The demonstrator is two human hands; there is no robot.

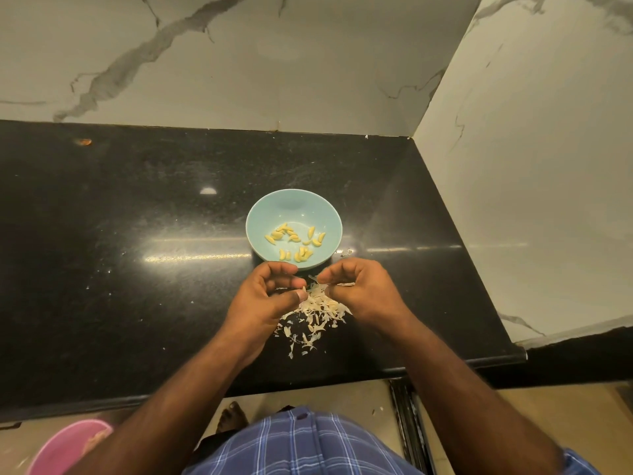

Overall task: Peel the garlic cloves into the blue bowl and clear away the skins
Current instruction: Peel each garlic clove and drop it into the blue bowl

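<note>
A light blue bowl [274,209] stands on the black counter and holds several peeled yellow garlic cloves [294,241]. Just in front of it, my left hand [267,296] pinches a small garlic clove [304,289] between thumb and fingers. My right hand [359,289] is close beside it with fingers curled, pinching at a strip of skin on that clove. Under both hands a heap of pale garlic skins [317,318] lies on the counter.
The black stone counter [120,252] ends at a marble wall behind and on the right. Small skin flecks dot its surface. A pink bin [65,447] stands on the floor at lower left, below the counter's front edge.
</note>
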